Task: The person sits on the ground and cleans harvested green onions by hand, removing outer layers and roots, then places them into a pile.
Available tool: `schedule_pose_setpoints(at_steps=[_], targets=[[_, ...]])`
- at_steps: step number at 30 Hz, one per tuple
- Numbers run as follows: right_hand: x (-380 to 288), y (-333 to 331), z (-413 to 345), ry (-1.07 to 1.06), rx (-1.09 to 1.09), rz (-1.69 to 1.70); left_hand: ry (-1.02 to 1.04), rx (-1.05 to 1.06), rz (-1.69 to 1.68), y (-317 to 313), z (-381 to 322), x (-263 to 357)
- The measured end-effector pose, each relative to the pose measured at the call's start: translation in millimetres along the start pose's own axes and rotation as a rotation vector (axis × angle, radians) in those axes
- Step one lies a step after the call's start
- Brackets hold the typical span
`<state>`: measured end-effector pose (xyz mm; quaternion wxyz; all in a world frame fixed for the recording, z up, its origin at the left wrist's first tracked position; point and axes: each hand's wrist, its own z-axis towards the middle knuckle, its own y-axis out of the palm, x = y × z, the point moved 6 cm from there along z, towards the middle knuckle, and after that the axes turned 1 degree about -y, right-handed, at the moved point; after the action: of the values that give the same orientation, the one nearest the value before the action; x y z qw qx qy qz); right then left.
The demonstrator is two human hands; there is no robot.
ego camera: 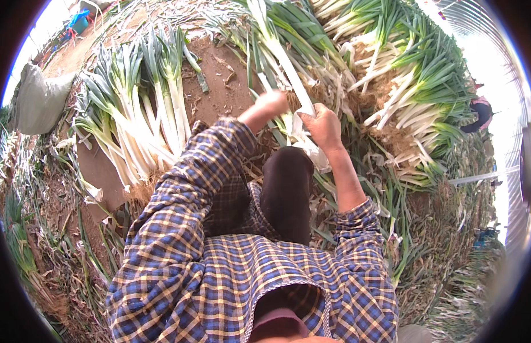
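Observation:
My right hand [324, 128] is closed round the lower end of a large green onion [286, 58], whose white stalk slants up and to the left. A loose pale outer skin [298, 126] hangs beside that hand. To the left, my left hand [271, 105] is blurred, with its fingers curled; whether it holds anything is not clear. A heap of green onions [134, 124] lies beyond my left forearm, roots towards me. Leafy, unevenly laid green onions [291, 25] lie just past my hands.
A long pile of green onions [402, 98] curves along the right. A pale sack [41, 98] stands at the far left, with a teal container [80, 23] beyond. Leaf scraps [436, 231] cover much ground. Another person [481, 113] is partly visible at far right.

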<state>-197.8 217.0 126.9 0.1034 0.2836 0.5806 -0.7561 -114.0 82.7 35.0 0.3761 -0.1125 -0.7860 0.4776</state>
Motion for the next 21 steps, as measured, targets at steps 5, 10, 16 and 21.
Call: schedule_pose_setpoints(at_steps=[5,10,16,21], targets=[[-5,14,-6,-0.052,-0.192,-0.148,-0.439,0.071,-2.177,-13,5,-23],[-12,21,19,-0.012,-0.146,0.345,-0.336,0.24,-2.28,-20,4,-20],[-34,49,20,0.106,-0.66,1.234,0.091,0.194,-2.465,-65,5,-35],[-29,46,-29,0.358,-0.725,1.403,0.272,0.284,-2.501,-92,11,-89]])
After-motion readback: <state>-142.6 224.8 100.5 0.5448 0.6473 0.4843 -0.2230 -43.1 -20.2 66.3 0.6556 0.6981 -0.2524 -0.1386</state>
